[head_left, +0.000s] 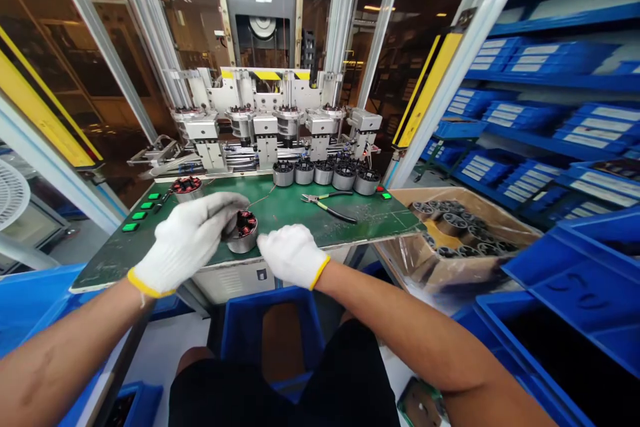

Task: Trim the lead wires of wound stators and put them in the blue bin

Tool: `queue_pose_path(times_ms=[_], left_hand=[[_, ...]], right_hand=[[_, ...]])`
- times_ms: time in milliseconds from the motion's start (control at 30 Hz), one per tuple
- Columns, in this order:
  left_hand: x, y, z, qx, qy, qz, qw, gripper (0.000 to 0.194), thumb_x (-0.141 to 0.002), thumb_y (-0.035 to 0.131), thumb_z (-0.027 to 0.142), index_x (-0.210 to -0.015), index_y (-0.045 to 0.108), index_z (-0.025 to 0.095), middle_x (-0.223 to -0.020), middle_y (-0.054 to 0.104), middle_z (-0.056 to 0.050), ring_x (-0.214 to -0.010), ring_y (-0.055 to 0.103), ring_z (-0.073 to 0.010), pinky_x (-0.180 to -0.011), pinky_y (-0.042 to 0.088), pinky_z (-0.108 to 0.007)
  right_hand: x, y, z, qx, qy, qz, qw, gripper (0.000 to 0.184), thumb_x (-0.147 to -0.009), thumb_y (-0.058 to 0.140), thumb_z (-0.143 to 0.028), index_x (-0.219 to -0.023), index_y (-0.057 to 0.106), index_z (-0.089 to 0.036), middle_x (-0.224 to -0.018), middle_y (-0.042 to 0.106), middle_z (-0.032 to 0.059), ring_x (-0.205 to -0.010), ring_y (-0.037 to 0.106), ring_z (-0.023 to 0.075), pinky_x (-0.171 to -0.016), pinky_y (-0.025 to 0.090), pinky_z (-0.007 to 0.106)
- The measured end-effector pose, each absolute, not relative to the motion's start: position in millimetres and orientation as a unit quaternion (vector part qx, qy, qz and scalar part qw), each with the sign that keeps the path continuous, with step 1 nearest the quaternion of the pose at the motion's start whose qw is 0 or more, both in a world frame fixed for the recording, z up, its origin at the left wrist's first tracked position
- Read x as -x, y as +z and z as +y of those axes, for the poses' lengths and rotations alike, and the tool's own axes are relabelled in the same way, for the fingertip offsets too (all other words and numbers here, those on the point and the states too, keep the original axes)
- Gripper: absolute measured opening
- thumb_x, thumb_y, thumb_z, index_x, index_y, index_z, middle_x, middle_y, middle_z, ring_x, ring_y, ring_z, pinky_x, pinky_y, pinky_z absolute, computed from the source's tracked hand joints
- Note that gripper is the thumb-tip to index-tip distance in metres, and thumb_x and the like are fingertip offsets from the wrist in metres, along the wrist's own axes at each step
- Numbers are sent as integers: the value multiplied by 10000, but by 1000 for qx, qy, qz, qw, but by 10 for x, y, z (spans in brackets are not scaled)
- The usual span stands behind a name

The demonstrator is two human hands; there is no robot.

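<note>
Cardboard box (493, 210) holds stator cores (453, 223); left hand (185, 243) grips a wound core (243, 235), right hand (293, 255) lies open

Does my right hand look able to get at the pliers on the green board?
Probably yes: the gloved right hand sits just in front of the pliers, with only green board between them. The row of round metal parts stands beyond the pliers, so it shouldn't block.

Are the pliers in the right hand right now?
No, the pliers lie on the green workbench, apart from the gloved right hand.
</note>
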State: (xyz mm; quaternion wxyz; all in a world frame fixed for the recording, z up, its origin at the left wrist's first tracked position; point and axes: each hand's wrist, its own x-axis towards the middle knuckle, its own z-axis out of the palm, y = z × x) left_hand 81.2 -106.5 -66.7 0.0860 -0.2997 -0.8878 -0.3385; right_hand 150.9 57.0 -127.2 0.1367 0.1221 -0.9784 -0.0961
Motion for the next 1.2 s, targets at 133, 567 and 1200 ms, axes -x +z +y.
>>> queue_pose_path(times_ms=[133,567,1200], left_hand=[[-696,-450,-631,347,-258,-898,86,343,-836,423,326,-1050,688,282,-958,697,17,-859,637,-183,-739,475,-264],[-566,-1057,-1165,581,-60,-777,236,304,-934,434,321,-1083,668,197,-1129,647,-78,-973,598,-218,-856,482,-364],[-550,-1370,-1019,536,-168,-729,390,228,-905,473,222,-1040,653,188,-1061,652,-80,-954,597,-198,-827,488,-351]], right_hand=[[-1584,-1361,320,-95,-89,-981,147,190,-825,355,-101,-880,535,-72,-750,591,169,-720,626,331,-528,443,409],[-1651,-1426,385,-80,-14,-980,181,119,-785,448,-182,-887,491,-139,-716,588,88,-636,615,281,-512,465,397],[-1547,-699,754,-141,-185,-970,62,137,-766,480,-165,-835,599,-169,-792,642,69,-721,632,289,-540,457,365]])
